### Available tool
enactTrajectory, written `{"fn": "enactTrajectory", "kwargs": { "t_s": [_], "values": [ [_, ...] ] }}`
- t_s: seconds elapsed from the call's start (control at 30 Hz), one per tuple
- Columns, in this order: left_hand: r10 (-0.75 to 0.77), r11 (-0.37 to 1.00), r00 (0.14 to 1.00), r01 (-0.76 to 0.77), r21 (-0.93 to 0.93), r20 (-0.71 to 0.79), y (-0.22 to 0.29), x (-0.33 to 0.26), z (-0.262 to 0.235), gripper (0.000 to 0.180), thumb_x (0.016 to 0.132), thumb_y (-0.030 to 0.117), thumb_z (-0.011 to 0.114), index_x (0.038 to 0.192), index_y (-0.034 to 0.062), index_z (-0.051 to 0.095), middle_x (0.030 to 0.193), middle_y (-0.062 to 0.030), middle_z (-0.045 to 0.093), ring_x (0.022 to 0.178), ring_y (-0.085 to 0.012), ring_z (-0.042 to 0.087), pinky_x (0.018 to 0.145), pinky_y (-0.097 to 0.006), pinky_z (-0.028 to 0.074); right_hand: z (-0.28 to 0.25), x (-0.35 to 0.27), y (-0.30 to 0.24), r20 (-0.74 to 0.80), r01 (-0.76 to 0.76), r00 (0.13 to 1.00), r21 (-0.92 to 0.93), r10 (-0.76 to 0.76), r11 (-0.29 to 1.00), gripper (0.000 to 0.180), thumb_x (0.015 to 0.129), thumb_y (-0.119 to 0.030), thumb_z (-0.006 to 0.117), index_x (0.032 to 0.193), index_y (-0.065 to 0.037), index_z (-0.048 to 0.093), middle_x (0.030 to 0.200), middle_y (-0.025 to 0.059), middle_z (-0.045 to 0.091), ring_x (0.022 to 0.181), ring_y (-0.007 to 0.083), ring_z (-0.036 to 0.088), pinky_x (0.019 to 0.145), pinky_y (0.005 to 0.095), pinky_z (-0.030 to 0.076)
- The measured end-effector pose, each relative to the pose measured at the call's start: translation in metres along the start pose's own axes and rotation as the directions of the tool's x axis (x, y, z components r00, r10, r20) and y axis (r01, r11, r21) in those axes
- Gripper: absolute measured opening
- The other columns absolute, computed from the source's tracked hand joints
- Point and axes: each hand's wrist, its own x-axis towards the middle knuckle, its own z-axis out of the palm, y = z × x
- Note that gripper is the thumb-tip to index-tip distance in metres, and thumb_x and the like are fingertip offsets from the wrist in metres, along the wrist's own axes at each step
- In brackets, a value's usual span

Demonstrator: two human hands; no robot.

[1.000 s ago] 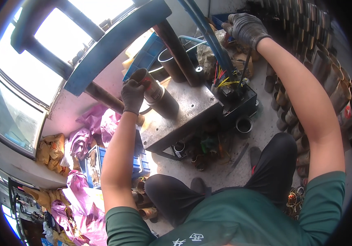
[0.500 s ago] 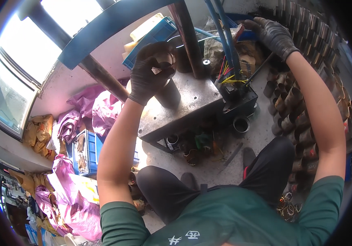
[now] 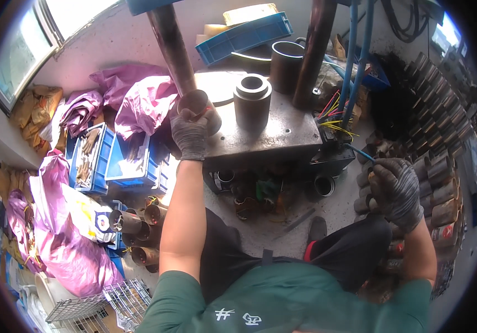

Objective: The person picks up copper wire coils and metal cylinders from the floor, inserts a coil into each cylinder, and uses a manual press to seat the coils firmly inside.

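My left hand (image 3: 190, 136), in a grey work glove, is closed on an open-ended metal sleeve (image 3: 193, 101) at the left edge of a steel press table (image 3: 283, 131). On that table, right of the sleeve, a stepped metal cylinder (image 3: 252, 105) stands upright with a hole in its top. A wider dark cylinder (image 3: 286, 66) stands behind it. My right hand (image 3: 398, 188), also gloved, has its fingers wrapped round the end of a thin lever (image 3: 362, 152) on the right side of the press.
Two steel columns (image 3: 173, 50) rise from the table. Blue hoses (image 3: 357, 61) and coloured wires (image 3: 335, 119) hang at its right. Rows of metal sleeves (image 3: 443, 172) fill the right side. Blue crates (image 3: 130, 161), pink sacks (image 3: 72, 238) and a wire basket (image 3: 124, 305) lie left.
My left hand has moved left and down from above the stepped cylinder and now holds a sleeve. My right hand has come down from the far right to the lever. The view has shifted.
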Motion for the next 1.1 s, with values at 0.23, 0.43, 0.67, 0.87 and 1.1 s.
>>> {"fn": "enactTrajectory", "kwargs": {
  "t_s": [0.23,0.43,0.67,0.87,1.1],
  "values": [
    [-0.184,0.981,0.933,0.157,0.109,0.309,0.013,-0.005,0.024,0.047,0.069,0.044,0.090,0.085,0.0029,0.073,0.112,-0.0231,0.068,0.099,-0.0361,0.071,0.091,-0.043,0.057,0.114,0.034,-0.013,0.109,-0.161,0.987,0.547,0.121,0.821,0.047,0.079,0.016,0.057,0.119,-0.005,0.067,0.126,0.0166,0.070,0.104,0.0342,0.071,0.091,0.0403,0.058],
    [-0.096,0.995,0.961,0.086,0.050,0.257,0.023,-0.007,0.010,0.039,0.071,0.033,0.089,0.077,0.0008,0.068,0.099,-0.0245,0.071,0.089,-0.0335,0.072,0.086,-0.041,0.058,0.182,0.018,-0.011,0.304,-0.316,0.947,0.837,0.101,0.446,0.043,0.073,0.019,0.051,0.106,-0.005,0.063,0.129,0.0132,0.071,0.110,0.0270,0.071,0.094,0.0362,0.057],
    [0.126,0.837,0.985,-0.169,-0.521,-0.117,0.063,-0.017,-0.019,0.023,0.079,0.012,0.086,0.078,0.0018,0.065,0.091,-0.0131,0.072,0.085,-0.0203,0.069,0.080,-0.034,0.056,0.189,0.028,-0.011,0.208,-0.192,0.977,0.760,0.048,0.621,0.034,0.079,0.014,0.061,0.108,-0.004,0.066,0.119,0.0148,0.073,0.110,0.0283,0.072,0.099,0.0378,0.055],
    [-0.110,-0.347,0.868,0.423,-0.837,0.484,0.085,-0.055,-0.025,0.044,0.104,0.036,0.062,0.133,0.0028,0.060,0.134,-0.0163,0.064,0.129,-0.0345,0.058,0.111,-0.048,0.047,0.196,0.026,-0.022,0.365,-0.442,0.884,0.858,0.293,0.263,0.027,0.089,0.008,0.063,0.114,-0.001,0.069,0.113,0.0109,0.073,0.104,0.0219,0.072,0.095,0.0339,0.056],
    [0.248,-0.736,0.454,0.663,-0.139,0.856,0.026,-0.153,0.062,0.051,0.112,0.033,0.044,0.151,0.0019,0.037,0.146,-0.0180,0.050,0.135,-0.0312,0.053,0.116,-0.045,0.048,0.184,0.039,-0.026,0.601,-0.677,0.706,0.728,0.375,0.108,0.024,0.097,0.002,0.059,0.118,0.001,0.069,0.106,0.0093,0.073,0.098,0.0168,0.072,0.092,0.0316,0.057]
  ]
}}
